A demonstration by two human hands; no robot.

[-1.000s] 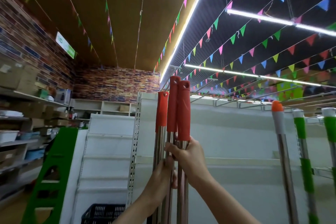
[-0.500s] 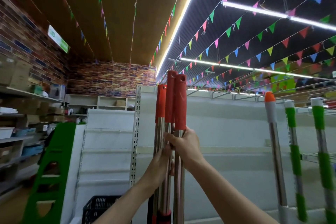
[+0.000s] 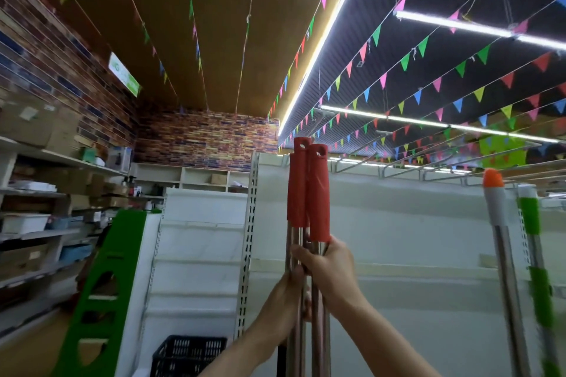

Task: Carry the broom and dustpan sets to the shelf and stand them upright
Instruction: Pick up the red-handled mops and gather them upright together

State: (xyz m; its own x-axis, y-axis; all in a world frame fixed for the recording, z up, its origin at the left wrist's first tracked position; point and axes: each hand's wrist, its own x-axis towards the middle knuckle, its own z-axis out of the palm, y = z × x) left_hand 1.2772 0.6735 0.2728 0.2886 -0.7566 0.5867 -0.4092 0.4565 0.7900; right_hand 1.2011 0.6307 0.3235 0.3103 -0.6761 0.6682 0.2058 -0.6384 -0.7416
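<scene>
Gripping the red-handled poles [image 3: 307, 193] upright, the right hand [image 3: 329, 266] and left hand [image 3: 288, 297] curled fingers round the metal shafts, likely bundling them for the near white shelf [image 3: 398, 223].

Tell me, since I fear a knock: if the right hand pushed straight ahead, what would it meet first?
Probably the white back panel of the shelf, straight behind the right hand and the red-capped handles it grips. Nothing shows between, though depth is unclear.

A white shelf [image 3: 413, 223] stands ahead; an orange-capped pole [image 3: 502, 254] and a green-banded pole [image 3: 536, 269] stand upright against it, apparently resting there
</scene>
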